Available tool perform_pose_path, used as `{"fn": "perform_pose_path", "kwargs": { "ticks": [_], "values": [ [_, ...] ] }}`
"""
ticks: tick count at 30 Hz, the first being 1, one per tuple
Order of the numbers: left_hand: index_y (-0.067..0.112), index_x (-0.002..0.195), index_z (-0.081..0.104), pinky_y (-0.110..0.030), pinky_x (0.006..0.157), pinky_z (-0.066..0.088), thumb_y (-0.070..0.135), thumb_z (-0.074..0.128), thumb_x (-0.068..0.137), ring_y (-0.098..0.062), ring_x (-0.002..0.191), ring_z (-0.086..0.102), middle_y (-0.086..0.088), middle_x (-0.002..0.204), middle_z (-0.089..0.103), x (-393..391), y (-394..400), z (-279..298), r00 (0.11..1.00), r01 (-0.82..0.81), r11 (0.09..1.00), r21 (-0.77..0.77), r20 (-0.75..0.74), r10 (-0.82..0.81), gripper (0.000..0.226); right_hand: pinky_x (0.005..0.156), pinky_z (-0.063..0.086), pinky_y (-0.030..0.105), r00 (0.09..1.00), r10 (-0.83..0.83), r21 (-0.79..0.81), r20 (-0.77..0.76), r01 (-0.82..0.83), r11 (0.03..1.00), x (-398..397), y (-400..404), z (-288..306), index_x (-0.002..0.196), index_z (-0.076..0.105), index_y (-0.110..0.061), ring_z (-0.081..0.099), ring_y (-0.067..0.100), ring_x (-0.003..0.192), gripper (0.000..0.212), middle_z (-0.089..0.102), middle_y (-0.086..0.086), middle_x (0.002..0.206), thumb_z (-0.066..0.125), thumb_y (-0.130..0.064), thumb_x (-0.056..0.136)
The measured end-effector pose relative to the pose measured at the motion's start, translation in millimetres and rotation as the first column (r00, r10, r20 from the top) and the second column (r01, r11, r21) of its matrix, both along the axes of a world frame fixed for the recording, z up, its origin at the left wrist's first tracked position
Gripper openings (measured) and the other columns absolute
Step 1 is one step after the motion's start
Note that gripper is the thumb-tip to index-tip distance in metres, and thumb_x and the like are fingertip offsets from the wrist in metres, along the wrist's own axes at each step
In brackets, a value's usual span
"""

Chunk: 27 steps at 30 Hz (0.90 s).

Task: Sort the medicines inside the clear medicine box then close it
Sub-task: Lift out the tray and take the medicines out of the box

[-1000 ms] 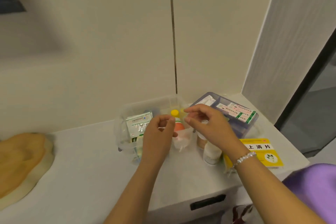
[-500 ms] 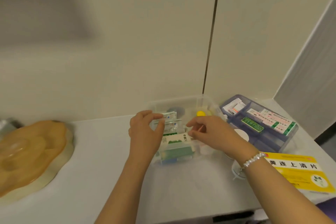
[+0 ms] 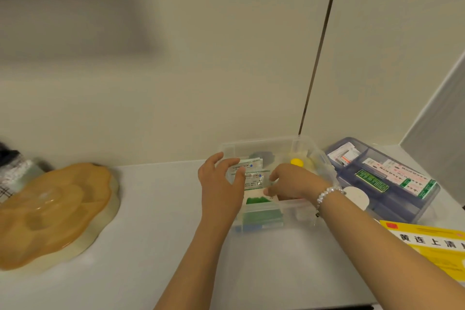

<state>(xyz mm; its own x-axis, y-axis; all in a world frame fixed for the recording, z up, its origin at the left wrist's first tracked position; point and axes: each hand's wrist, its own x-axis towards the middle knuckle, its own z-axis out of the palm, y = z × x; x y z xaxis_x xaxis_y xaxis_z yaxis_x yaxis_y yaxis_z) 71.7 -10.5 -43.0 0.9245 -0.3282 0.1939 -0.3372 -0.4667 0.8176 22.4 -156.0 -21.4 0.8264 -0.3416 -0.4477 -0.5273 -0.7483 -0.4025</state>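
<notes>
The left hand holds its fingers loosely curved around the silver sachets standing in the clear medicine box on the desk. Just across from them, the right hand reaches into the same box, its fingers curled down onto a green-and-white packet; whether they pinch it I cannot tell. Beyond those fingers a yellow-capped bottle stands inside the box.

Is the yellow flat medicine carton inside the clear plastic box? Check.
No, the yellow flat medicine carton lies on the white counter, outside the clear plastic box.
</notes>
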Motion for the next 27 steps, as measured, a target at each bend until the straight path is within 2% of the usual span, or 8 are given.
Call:
{"fn": "perform_pose_path", "kwargs": {
  "ticks": [2, 6, 9, 15, 17, 22, 25, 27],
  "values": [
    [0.020, 0.109, 0.063, -0.012, 0.093, 0.019, 0.022, 0.056, 0.088, -0.014, 0.130, 0.028, 0.000, 0.136, 0.044, 0, 0, 0, 1.000, -0.003, 1.000, -0.006, 0.003, 0.003, 0.022, 0.068, 0.048, 0.026, 0.999, -0.031, 0.048, 0.032, 0.029, 0.998, 0, 0, -2, 0.117, 0.058, 0.004, 0.066, 0.028, 0.086, 0.047, 0.070, 0.018, 0.102, 0.066, -0.027, 0.082],
    [0.020, 0.107, 0.064, -0.013, 0.093, 0.020, 0.023, 0.057, 0.087, -0.014, 0.128, 0.030, 0.001, 0.135, 0.045, 0, 0, 1, 1.000, -0.009, 1.000, -0.015, 0.000, 0.009, 0.021, 0.034, 0.033, 0.009, 0.984, -0.124, 0.203, 0.126, 0.096, 0.974, -1, -3, -3, 0.086, 0.068, -0.011, 0.049, 0.009, 0.042, 0.018, 0.060, 0.000, 0.059, 0.070, -0.028, 0.078],
    [0.020, 0.108, 0.064, -0.016, 0.096, 0.021, 0.024, 0.058, 0.087, -0.015, 0.129, 0.031, 0.000, 0.135, 0.046, -1, 0, 4, 1.000, -0.006, 1.000, -0.029, -0.020, 0.006, 0.022, 0.045, 0.045, 0.014, 0.950, -0.217, 0.326, 0.223, 0.137, 0.935, -6, -3, 1, 0.076, 0.061, -0.026, 0.053, 0.005, 0.044, 0.011, 0.063, 0.000, 0.063, 0.072, -0.025, 0.077],
    [0.030, 0.117, 0.059, -0.042, 0.114, 0.013, 0.036, 0.054, 0.088, -0.013, 0.129, 0.040, 0.007, 0.131, 0.054, -9, 0, 15, 0.999, -0.027, 0.994, 0.102, 0.019, 0.025, 0.030, 0.071, 0.052, 0.036, 0.791, -0.386, 0.420, 0.474, 0.182, 0.889, -39, -11, 21, 0.109, 0.062, -0.016, 0.062, 0.024, 0.068, 0.025, 0.067, 0.018, 0.081, 0.063, -0.017, 0.085],
    [0.032, 0.120, 0.057, -0.039, 0.113, 0.011, 0.037, 0.053, 0.088, -0.009, 0.122, 0.046, 0.009, 0.125, 0.058, -15, -2, 22, 1.000, -0.009, 0.996, 0.092, 0.031, 0.006, 0.032, 0.074, 0.052, 0.039, 0.734, -0.428, 0.448, 0.528, 0.187, 0.874, -57, -14, 29, 0.111, 0.062, -0.017, 0.063, 0.029, 0.071, 0.025, 0.068, 0.024, 0.085, 0.062, -0.016, 0.086],
    [0.029, 0.120, 0.059, -0.008, 0.073, 0.047, 0.023, 0.060, 0.086, 0.001, 0.084, 0.062, 0.004, 0.099, 0.068, -40, -20, 43, 0.964, 0.183, 0.944, -0.275, -0.141, -0.227, 0.034, 0.053, 0.048, 0.015, 0.616, -0.535, 0.513, 0.578, 0.236, 0.825, -104, -28, 39, 0.117, 0.061, -0.019, 0.059, 0.010, 0.063, 0.030, 0.067, 0.015, 0.076, 0.060, -0.016, 0.087],
    [0.025, 0.114, 0.063, -0.017, 0.067, 0.055, 0.015, 0.063, 0.084, -0.009, 0.080, 0.070, 0.003, 0.093, 0.072, -59, -37, 49, 0.899, 0.212, 0.869, -0.447, -0.261, -0.353, 0.032, 0.051, 0.046, 0.009, 0.534, -0.616, 0.578, 0.579, 0.263, 0.772, -131, -40, 37, 0.119, 0.060, -0.014, 0.057, -0.002, 0.054, 0.032, 0.063, -0.007, 0.056, 0.060, -0.016, 0.087],
    [0.025, 0.114, 0.063, -0.027, 0.074, 0.056, 0.015, 0.065, 0.082, -0.015, 0.086, 0.070, -0.001, 0.096, 0.072, -74, -48, 47, 0.884, 0.231, 0.865, -0.445, -0.275, -0.378, 0.034, 0.066, 0.057, 0.028, 0.466, -0.688, 0.641, 0.556, 0.286, 0.712, -150, -49, 35, 0.119, 0.060, -0.013, 0.062, 0.006, 0.068, 0.033, 0.066, -0.003, 0.070, 0.061, -0.015, 0.086]
  ]
}}
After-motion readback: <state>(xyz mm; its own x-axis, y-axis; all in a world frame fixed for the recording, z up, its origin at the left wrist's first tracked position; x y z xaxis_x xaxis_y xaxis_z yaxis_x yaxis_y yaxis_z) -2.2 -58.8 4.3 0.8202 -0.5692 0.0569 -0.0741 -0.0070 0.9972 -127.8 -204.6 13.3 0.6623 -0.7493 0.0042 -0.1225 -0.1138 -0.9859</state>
